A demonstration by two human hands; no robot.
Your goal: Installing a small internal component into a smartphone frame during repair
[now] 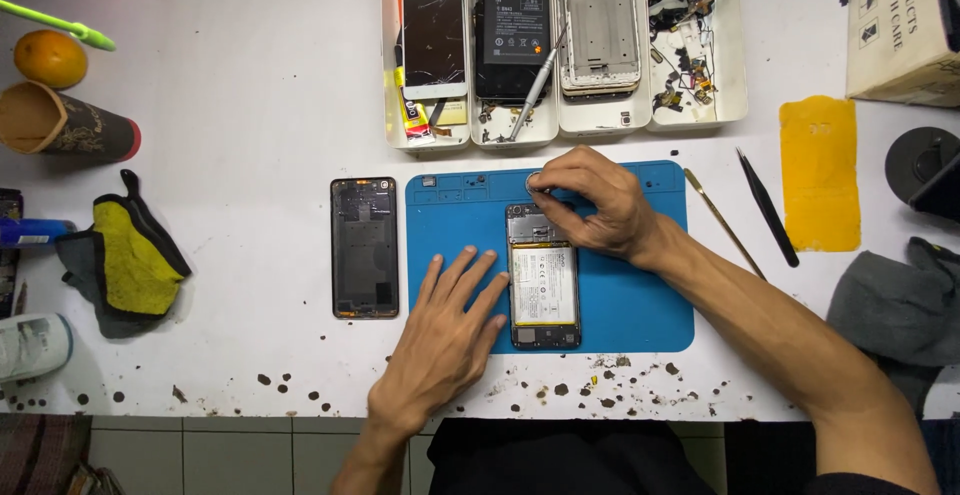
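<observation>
An opened phone (pixel 544 290) with its white battery showing lies on a blue work mat (pixel 640 300). My left hand (pixel 450 330) rests flat on the mat with fingers spread, its fingertips touching the phone's left edge. My right hand (pixel 590 200) is curled over the top of the phone, its fingers pinching a small round silvery part (pixel 534 182). A dark phone back cover (pixel 364 247) lies on the table just left of the mat.
White trays (pixel 560 125) at the back hold a cracked screen, a phone, a metal frame, loose parts and a screwdriver (pixel 536 83). Black tweezers (pixel 768 207) and a thin pry tool (pixel 722 220) lie right of the mat. A yellow-grey cloth (pixel 125 260), cup, orange, cardboard box also sit around.
</observation>
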